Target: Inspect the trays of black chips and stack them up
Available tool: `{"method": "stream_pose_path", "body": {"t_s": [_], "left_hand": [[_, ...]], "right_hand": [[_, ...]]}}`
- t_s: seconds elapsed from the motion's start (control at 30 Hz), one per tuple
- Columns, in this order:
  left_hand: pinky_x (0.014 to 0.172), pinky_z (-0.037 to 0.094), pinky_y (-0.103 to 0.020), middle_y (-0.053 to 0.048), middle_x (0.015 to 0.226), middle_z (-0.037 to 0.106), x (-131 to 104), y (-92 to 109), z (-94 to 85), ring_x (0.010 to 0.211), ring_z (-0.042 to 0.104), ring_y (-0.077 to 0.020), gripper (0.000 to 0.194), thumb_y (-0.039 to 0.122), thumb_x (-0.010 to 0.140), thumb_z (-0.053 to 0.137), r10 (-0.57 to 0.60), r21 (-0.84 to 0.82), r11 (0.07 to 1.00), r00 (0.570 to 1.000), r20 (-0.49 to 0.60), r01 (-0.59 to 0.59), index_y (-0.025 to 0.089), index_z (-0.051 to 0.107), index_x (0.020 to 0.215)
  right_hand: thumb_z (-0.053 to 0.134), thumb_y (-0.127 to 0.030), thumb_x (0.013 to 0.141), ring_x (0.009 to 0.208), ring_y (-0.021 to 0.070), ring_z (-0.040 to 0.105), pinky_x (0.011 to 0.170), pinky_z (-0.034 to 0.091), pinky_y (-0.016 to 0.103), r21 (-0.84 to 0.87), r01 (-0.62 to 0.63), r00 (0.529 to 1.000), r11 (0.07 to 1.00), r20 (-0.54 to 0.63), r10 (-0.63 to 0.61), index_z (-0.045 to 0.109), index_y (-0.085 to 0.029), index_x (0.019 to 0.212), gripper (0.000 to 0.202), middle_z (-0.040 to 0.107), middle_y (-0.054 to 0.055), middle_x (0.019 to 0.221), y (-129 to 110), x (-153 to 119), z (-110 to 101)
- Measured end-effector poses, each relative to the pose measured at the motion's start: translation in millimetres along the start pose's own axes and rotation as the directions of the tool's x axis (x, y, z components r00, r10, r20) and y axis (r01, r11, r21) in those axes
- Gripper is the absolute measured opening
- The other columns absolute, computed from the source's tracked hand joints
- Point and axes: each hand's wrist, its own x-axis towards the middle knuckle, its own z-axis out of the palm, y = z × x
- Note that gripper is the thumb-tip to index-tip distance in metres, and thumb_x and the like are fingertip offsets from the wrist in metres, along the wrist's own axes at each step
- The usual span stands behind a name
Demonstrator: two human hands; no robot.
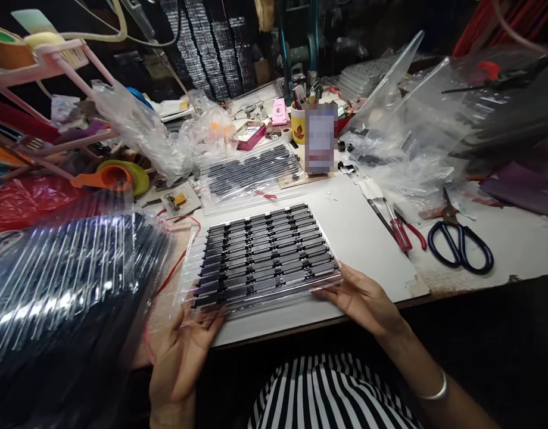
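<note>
A clear plastic tray [265, 253] filled with rows of black comb-like parts is held above the front edge of a white board [367, 238]. My left hand [184, 351] grips its near left corner, with fingers partly under the plastic. At the near right corner, my right hand [361, 298] holds the tray between thumb and fingers. Behind it lies another clear pack [251, 170] of similar dark strips.
Stacked plastic-wrapped strips [72, 280] fill the left side. Scissors [460, 238], a red-handled screwdriver [399, 232] and pliers [412, 226] lie right. A yellow cup [298, 125] stands behind, near clear bags [399, 143] and a pink rack [46, 65].
</note>
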Motion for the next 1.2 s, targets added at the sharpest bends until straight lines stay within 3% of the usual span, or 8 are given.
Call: {"method": "stream_pose_path", "body": {"t_s": [0.1, 0.23, 0.43, 0.67, 0.87, 1.0, 1.2], "left_hand": [[0.096, 0.047, -0.048, -0.011, 0.129, 0.059, 0.8, -6.4, 0.5, 0.112, 0.06, -0.0238, 0.045, 0.021, 0.095, 0.034, 0.01, 0.0, 1.0, 0.996, 0.093, -0.01, 0.029, 0.04, 0.139], [0.096, 0.047, -0.045, -0.006, 0.124, 0.064, 2.6, -7.4, 2.5, 0.106, 0.063, -0.0198, 0.048, 0.016, 0.095, 0.03, -0.05, -0.061, 0.997, 0.998, 0.048, 0.053, 0.035, 0.044, 0.136], [0.094, 0.049, -0.044, -0.006, 0.118, 0.067, 3.0, -7.7, 0.6, 0.102, 0.065, -0.0205, 0.045, 0.018, 0.095, 0.03, -0.048, -0.024, 0.999, 0.999, 0.015, 0.048, 0.032, 0.048, 0.133], [0.094, 0.048, -0.043, -0.003, 0.116, 0.067, -0.2, -8.7, 3.0, 0.099, 0.065, -0.0187, 0.044, 0.023, 0.095, 0.034, -0.018, 0.054, 0.998, 1.0, -0.004, 0.018, 0.037, 0.041, 0.137], [0.098, 0.041, -0.053, -0.008, 0.112, 0.068, -3.9, -5.6, 4.7, 0.104, 0.064, -0.0261, 0.046, 0.034, 0.096, 0.034, -0.085, 0.2, 0.976, 0.996, 0.013, 0.08, 0.035, 0.034, 0.142], [0.096, 0.045, -0.048, -0.005, 0.114, 0.068, -3.7, -7.2, 6.4, 0.101, 0.065, -0.0229, 0.046, 0.029, 0.096, 0.034, -0.056, 0.158, 0.986, 0.998, -0.002, 0.055, 0.039, 0.033, 0.141], [0.094, 0.048, -0.045, -0.006, 0.111, 0.069, -0.5, -7.5, 5.0, 0.1, 0.066, -0.0231, 0.047, 0.027, 0.095, 0.034, -0.048, 0.147, 0.988, 0.999, -0.016, 0.049, 0.037, 0.034, 0.141]], "right_hand": [[0.038, -0.028, 0.097, 0.107, 0.0208, 0.059, 0.101, 0.041, 0.047, 0.082, 0.001, 0.999, 0.997, -0.036, 0.002, 0.059, -0.021, 0.12, 0.031, 0.065, 0.006, 0.116, 3.0, 3.2, -3.0], [0.04, -0.033, 0.097, 0.108, 0.0209, 0.058, 0.099, 0.044, 0.049, 0.105, -0.017, 0.995, 0.994, -0.092, 0.026, 0.059, -0.025, 0.118, 0.03, 0.065, 0.005, 0.117, 4.9, 5.7, -5.4], [0.041, -0.03, 0.097, 0.107, 0.02, 0.059, 0.094, 0.049, 0.046, 0.1, -0.003, 0.989, 0.995, -0.145, 0.017, 0.061, -0.027, 0.115, 0.027, 0.067, 0.003, 0.111, 4.4, 4.7, -4.2], [0.041, -0.031, 0.097, 0.107, 0.0174, 0.061, 0.094, 0.05, 0.042, 0.069, -0.012, 0.987, 0.998, -0.159, 0.023, 0.06, -0.027, 0.115, 0.027, 0.067, 0.003, 0.116, 4.1, 4.4, -2.1], [0.046, -0.04, 0.094, 0.105, 0.0257, 0.064, 0.103, 0.039, 0.052, -0.077, -0.061, 0.989, 0.995, -0.137, 0.05, 0.066, -0.018, 0.104, 0.031, 0.072, 0.011, 0.101, 3.9, 2.8, -1.0], [0.047, -0.037, 0.094, 0.108, 0.0219, 0.062, 0.101, 0.043, 0.046, -0.05, -0.036, 0.992, 0.998, -0.123, 0.03, 0.066, -0.02, 0.104, 0.028, 0.07, 0.008, 0.11, 4.2, 3.0, -1.0], [0.05, -0.04, 0.093, 0.106, 0.0198, 0.062, 0.097, 0.047, 0.042, -0.067, -0.007, 0.993, 0.998, -0.115, -0.001, 0.069, -0.021, 0.097, 0.027, 0.071, 0.005, 0.105, 4.9, 3.0, -0.7]]}}
